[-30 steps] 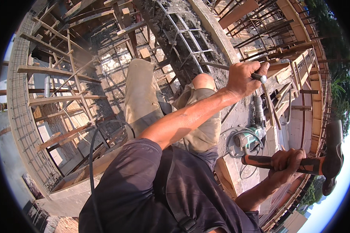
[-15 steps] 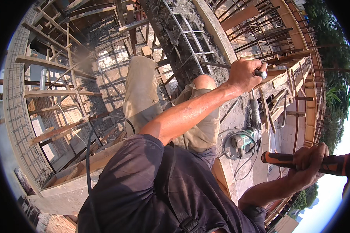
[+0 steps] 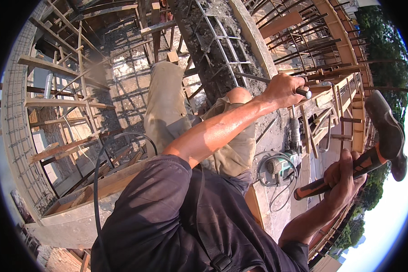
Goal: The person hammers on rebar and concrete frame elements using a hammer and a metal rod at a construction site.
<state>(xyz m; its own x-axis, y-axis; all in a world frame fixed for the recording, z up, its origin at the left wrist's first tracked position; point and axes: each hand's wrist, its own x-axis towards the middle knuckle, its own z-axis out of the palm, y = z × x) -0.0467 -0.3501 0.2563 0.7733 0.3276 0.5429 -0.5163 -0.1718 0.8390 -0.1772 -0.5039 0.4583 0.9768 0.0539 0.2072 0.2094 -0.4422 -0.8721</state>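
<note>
My left hand is wrapped round a steel chisel. Its struck end pokes out on the right side of the fist, and its shaft runs left to the concrete beside a steel rebar cage. Off to the right, my right hand grips the black and orange handle of a hammer, raised and apart from the chisel. The hammer's dark head tilts up toward the right rim. The chisel's tip is hard to make out against the rough concrete.
A green and grey power drill with a coiled cable lies on the concrete ledge to the right of my knees. Timber props and rebar mesh fill the left side. Wooden formwork curves along the right. A black cable hangs at my left.
My right hand has moved left and slightly up with the hammer, whose head has swung into clear view. My left hand keeps its grip on the chisel, almost in place.
</note>
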